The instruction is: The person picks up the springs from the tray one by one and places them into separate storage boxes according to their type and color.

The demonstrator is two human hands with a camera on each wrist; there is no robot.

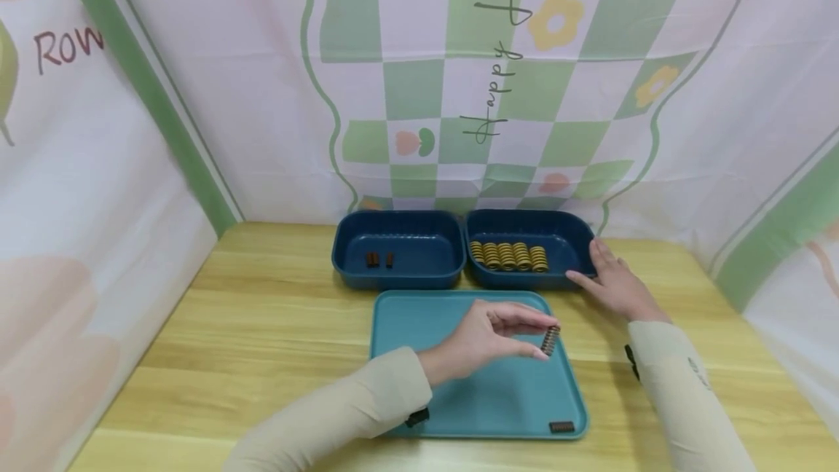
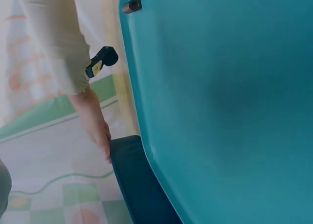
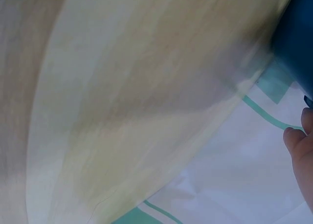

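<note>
My left hand (image 1: 481, 337) pinches a small dark coil spring (image 1: 550, 340) between thumb and fingertips, above the teal tray (image 1: 452, 414). The spring stands slightly tilted. Another dark spring (image 1: 561, 427) lies in the tray's near right corner and also shows in the left wrist view (image 2: 132, 6). With spread, fairly straight fingers, my right hand (image 1: 616, 286) touches the right corner of the right blue bin (image 1: 577, 239). Several thick gold springs (image 1: 507, 256) stand in a row inside that bin. In the right wrist view, only part of the hand (image 3: 304, 145) shows.
A left blue bin (image 1: 400, 280) adjoins the right one and holds a few small brown springs (image 1: 372, 259). Both bins stand behind the tray on a wooden table (image 1: 262, 326). Patterned cloth (image 1: 419, 93) hangs behind and at the sides.
</note>
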